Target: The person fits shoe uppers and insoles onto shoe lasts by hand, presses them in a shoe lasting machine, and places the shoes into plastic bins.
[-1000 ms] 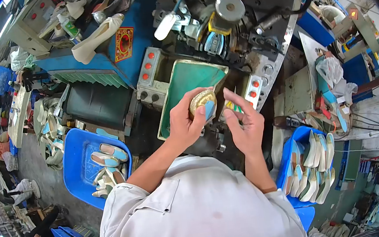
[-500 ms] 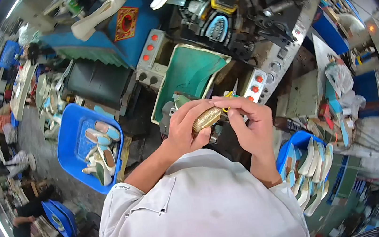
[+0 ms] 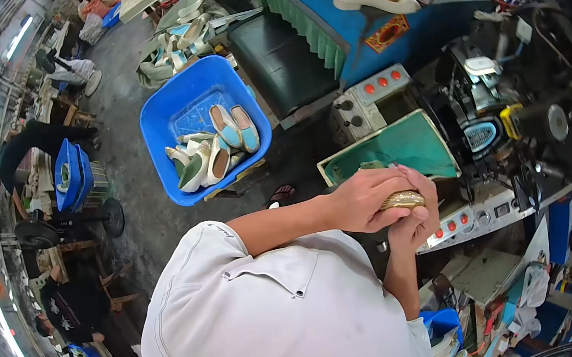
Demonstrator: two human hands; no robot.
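One shiny gold shoe with a rounded end sits between the person's two bare hands, in front of a rectangular green-lined tray with an off-white rim. The left hand is clamped on the shoe, fingers above and thumb below. The right hand curls around its other end, touching the left fingertips; how firmly it grips cannot be told. Beyond the tray stands a grey metal panel with three red buttons. A deep blue plastic basin holds several cream and light-blue shoes.
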